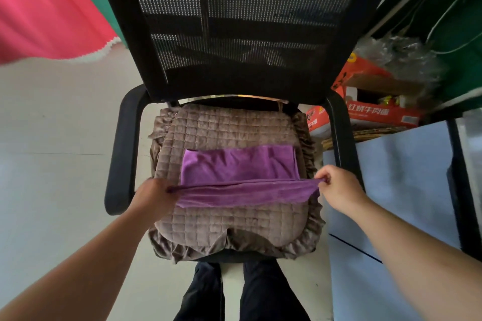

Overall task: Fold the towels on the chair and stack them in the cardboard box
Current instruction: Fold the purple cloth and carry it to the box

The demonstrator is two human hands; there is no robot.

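Both hands are pinching the near edge of the purple towel (238, 167): the left hand (154, 197) is gripping its left corner with fingers curled around the cloth, and the right hand (336, 187) is nipping the right corner between thumb and fingertips. That edge is being held taut and lifted just above the seat, while the far half is lying flat on the quilted brown cushion (229, 128) of the chair (122, 154).

The towel is looking thin, soft and light, sagging a little between the two grips, so it is likely to flop and crease wherever it is not held. Holding it at the two corners, as now, is the sensible place, since this is keeping the edge straight for laying it over the far half. It is probably mid-fold.

An orange carton (378, 112) is sitting to the right behind the chair; whether it is the target box I cannot tell.
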